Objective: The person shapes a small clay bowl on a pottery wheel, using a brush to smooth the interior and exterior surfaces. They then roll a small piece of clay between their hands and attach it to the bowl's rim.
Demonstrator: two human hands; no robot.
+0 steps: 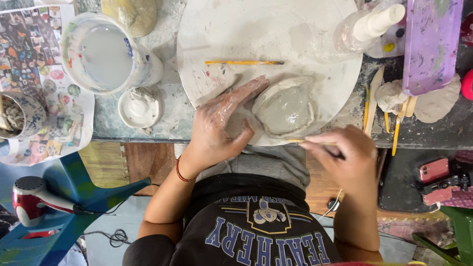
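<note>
Shaping step in hand, by the look of it. Clay piece [285,107] at centre frame on round board [221,29]. Left hand [219,128] flat, fingers spread against the piece's left side. Right hand [345,152], lower right, pinched shut on a thin stick [301,141] (tip at the rim). Next: steady bracing, light tool pressure.

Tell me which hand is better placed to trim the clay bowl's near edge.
Probably the right hand: it holds a thin tool tipped at the bowl's near rim. The left hand lies flat beside the bowl, steadying it.
</note>
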